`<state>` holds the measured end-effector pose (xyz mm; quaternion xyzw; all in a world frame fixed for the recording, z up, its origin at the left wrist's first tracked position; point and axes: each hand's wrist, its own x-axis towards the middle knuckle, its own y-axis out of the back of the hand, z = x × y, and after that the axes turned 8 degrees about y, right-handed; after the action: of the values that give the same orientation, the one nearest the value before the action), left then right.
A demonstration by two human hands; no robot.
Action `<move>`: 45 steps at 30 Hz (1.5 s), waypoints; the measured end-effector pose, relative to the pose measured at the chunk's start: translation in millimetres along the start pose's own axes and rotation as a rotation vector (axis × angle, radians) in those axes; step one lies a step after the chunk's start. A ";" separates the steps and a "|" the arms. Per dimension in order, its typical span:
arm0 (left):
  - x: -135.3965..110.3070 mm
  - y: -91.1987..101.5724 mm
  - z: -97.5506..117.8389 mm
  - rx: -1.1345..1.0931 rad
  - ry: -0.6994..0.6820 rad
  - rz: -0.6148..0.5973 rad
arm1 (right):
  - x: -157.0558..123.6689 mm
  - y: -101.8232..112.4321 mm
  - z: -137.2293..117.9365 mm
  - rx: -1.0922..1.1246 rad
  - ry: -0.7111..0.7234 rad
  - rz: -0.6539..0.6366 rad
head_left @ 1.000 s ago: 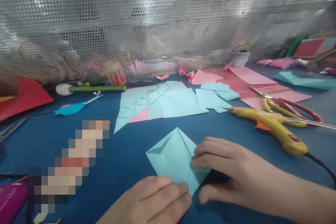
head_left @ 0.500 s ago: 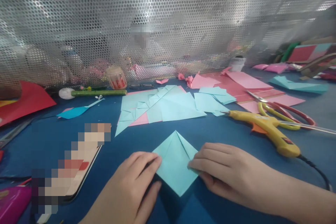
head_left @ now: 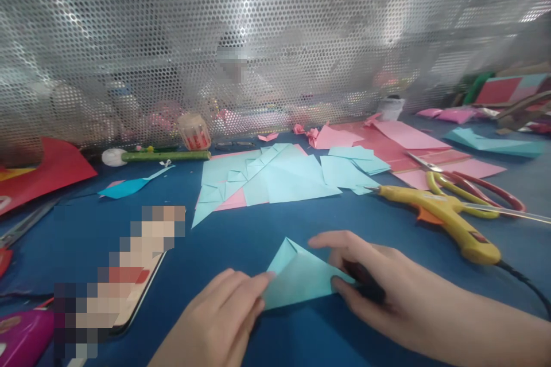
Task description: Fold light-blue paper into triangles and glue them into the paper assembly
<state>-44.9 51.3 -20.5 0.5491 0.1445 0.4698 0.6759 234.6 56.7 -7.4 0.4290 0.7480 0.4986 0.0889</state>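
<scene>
A light blue piece of paper, folded to a roughly triangular shape with its peak pointing away from me, is held just in front of me. My left hand pinches its left corner, thumb below and fingers on top. At the right corner, my right hand has its thumb on the near edge and other fingers behind, while the index finger is lifted off the sheet. A small folded flap shows near the peak.
Beyond lie blue and pink folded sheets. A yellow glue gun and scissors lie to the right. On the left are a partly blurred phone, a green stick and a red sheet. A perforated metal panel stands behind.
The paper has gone from a flat diamond to a triangle, its lower point no longer visible. My right index finger has risen from it, and my left hand has closed on the left corner.
</scene>
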 end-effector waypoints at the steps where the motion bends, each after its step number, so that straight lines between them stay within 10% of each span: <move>1: 1.0 -0.7 -0.2 -0.005 0.044 -0.017 | -0.9 -1.9 0.3 -0.033 0.006 0.022; 20: 7.5 -2.1 -4.6 0.041 0.044 -0.015 | -6.9 -17.3 -1.8 -0.673 0.266 0.043; 29: 9.7 -5.2 -6.1 0.129 -0.040 0.031 | -7.8 -24.7 0.2 -0.570 0.287 0.078; 45: -12.0 -19.8 -0.1 0.503 -0.360 0.060 | 4.4 -6.4 -13.6 -0.512 0.432 -0.267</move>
<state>-41.7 42.8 -41.8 0.7775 0.1179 0.3343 0.5195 220.7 50.0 -4.7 0.1759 0.6499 0.7329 0.0977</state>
